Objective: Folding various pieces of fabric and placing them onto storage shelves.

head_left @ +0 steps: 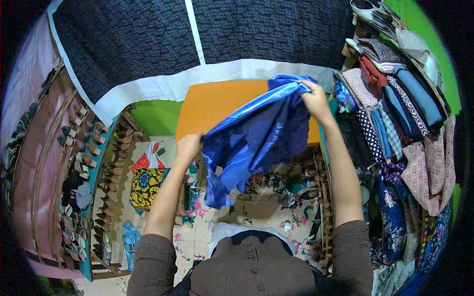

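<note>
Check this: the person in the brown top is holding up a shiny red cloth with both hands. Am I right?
Not quite: the shiny cloth is blue, not red, as the head view shows. The person in the brown top is holding it up with left hand and right hand.

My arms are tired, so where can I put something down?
Try the bare left part of the orange tabletop, between the white curtain edge and the blue cloth. It's crowded at right, where clothes are piled, and at left, where shoes line the racks.
</note>
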`<state>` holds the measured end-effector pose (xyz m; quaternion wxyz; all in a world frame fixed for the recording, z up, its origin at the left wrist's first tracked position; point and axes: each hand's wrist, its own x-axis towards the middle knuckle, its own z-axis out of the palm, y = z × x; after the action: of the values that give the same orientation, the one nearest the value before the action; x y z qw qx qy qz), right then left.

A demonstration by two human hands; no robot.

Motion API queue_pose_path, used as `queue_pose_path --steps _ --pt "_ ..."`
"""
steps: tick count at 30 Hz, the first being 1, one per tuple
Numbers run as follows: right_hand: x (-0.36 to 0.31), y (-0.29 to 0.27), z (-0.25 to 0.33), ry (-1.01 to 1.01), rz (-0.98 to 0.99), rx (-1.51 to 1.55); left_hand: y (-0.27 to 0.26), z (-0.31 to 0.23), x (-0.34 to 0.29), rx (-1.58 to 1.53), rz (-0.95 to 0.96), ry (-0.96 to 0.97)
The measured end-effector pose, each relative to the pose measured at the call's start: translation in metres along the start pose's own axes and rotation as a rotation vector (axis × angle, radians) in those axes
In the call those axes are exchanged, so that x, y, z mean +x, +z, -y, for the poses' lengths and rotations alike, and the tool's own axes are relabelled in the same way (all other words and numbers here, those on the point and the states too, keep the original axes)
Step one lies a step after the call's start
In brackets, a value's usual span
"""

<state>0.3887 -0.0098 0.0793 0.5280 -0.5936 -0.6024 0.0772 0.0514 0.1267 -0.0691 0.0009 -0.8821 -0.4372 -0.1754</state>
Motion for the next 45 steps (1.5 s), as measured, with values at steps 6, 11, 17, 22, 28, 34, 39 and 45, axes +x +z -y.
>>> queue_pose_path --steps 6,11,17,22,28,34,39,45 --pt "-0.006 0.010 -0.009 -0.052 0.117 0.065 -0.010 0.022 0.014 -0.793 -0.044 -0.468" --pt "-0.032 0.031 -0.005 0.267 0.272 0.238 0.008 -0.050 0.022 -1.472 -0.666 -0.455" --pt "-0.063 0.074 0.012 0.287 0.304 0.416 0.076 -0.130 -0.063 -2.148 0.602 -1.184" --pt "-0.072 0.060 0.007 0.250 0.455 0.267 0.079 -0.119 -0.045 -2.379 0.468 -1.080" --pt "-0.075 -0.014 -0.042 0.505 0.275 0.460 0.023 -0.057 -0.045 -1.741 0.399 -0.874" --pt "-0.082 -0.085 -0.109 0.646 0.037 0.055 0.000 0.075 -0.063 -1.142 0.255 -0.763" --pt "-0.084 -0.106 -0.147 0.619 -0.291 0.328 -0.030 0.091 -0.054 -1.240 -0.004 -0.865" --pt "-0.055 -0.092 -0.151 0.458 -0.338 0.167 -0.068 0.079 -0.014 -1.170 -0.172 -0.564"
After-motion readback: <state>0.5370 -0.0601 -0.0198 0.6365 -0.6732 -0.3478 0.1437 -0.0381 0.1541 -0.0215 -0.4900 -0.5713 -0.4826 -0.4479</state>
